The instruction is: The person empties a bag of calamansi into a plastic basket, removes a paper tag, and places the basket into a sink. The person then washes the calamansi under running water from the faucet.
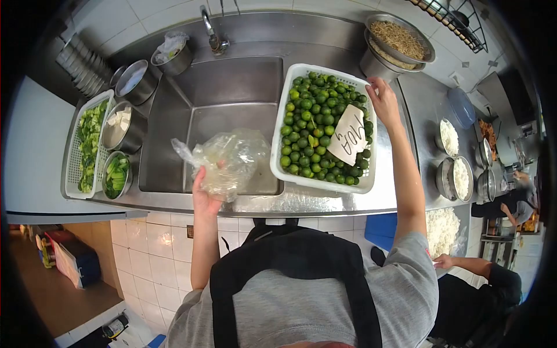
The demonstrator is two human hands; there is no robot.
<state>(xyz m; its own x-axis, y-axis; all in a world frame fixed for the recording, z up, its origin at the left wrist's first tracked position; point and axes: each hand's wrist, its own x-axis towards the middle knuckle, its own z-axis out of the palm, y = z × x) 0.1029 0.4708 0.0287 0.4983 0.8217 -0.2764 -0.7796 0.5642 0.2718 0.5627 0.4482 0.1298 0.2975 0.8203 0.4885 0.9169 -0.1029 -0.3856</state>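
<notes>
A clear plastic bag [235,162] hangs over the front of the sink, its knotted-looking end pointing left. My left hand [207,196] is closed on the lower left side of the bag; what is inside it is hard to make out. To the right stands a white plastic basket [322,184] full of small green limes [313,124]. A piece of pale cardboard [349,136] with dark handwritten letters lies on the limes. My right hand [383,100] grips the basket's far right corner, fingers bent over the rim.
Left of the sink [232,81] are a basket of chopped greens [90,145] and several metal pots, one with white blocks [119,122]. A colander [400,37] stands at the back right. Bowls of white food [461,180] sit farther right. Another person's hand [445,261] is at lower right.
</notes>
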